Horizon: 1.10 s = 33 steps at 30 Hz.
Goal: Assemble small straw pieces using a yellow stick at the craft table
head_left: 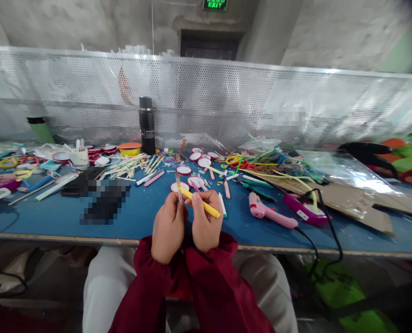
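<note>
Left hand (169, 226): fingers closed on a thin stick (179, 186), held roughly upright. Right hand (207, 219): gripping a yellow marker (207, 208), slanted, its tip at the stick; contact cannot be confirmed. Both items are held above the near edge of the blue desk (67, 224), at its middle. Just beyond the stick lies a red-rimmed disc (175, 187). A white pen (223, 206) lies beside the right hand; further right, a pink glue gun (271, 213) rests on the desk. A black bottle (147, 127) stands upright at the rear.
</note>
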Motion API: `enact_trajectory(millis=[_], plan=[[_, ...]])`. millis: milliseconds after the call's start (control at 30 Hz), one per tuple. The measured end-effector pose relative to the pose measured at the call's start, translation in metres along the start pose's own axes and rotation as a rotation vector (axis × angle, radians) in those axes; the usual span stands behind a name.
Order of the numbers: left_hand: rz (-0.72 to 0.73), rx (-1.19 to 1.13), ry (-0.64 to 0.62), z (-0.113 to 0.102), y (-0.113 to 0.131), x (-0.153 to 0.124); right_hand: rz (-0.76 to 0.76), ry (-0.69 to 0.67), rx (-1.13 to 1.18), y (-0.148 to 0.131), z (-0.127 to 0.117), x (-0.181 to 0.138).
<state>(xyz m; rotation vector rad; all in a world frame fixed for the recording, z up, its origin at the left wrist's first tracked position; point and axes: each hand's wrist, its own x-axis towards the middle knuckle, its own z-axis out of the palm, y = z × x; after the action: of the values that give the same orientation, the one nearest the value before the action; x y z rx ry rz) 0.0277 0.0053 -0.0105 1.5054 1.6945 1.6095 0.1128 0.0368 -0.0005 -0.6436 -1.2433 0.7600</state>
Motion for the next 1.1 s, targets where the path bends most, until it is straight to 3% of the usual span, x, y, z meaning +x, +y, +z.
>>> enact_trajectory(millis=[233,500,800,1100], plan=[[0.008,0.003,0.007,0.0006,-0.002,0.0009,0.002,-0.031,-0.026,0.0007,-0.0001,0.0009],[0.023,0.002,0.019,0.0009,-0.0023,0.0007,0.024,0.07,-0.043,0.0033,0.0009,0.0019],[0.015,0.002,0.009,-0.0002,0.0013,0.0002,0.002,-0.036,-0.021,0.0,0.0006,0.0017],[0.005,0.0,0.004,0.0,-0.0013,-0.0001,0.019,0.064,-0.029,0.0031,0.0011,0.0015]])
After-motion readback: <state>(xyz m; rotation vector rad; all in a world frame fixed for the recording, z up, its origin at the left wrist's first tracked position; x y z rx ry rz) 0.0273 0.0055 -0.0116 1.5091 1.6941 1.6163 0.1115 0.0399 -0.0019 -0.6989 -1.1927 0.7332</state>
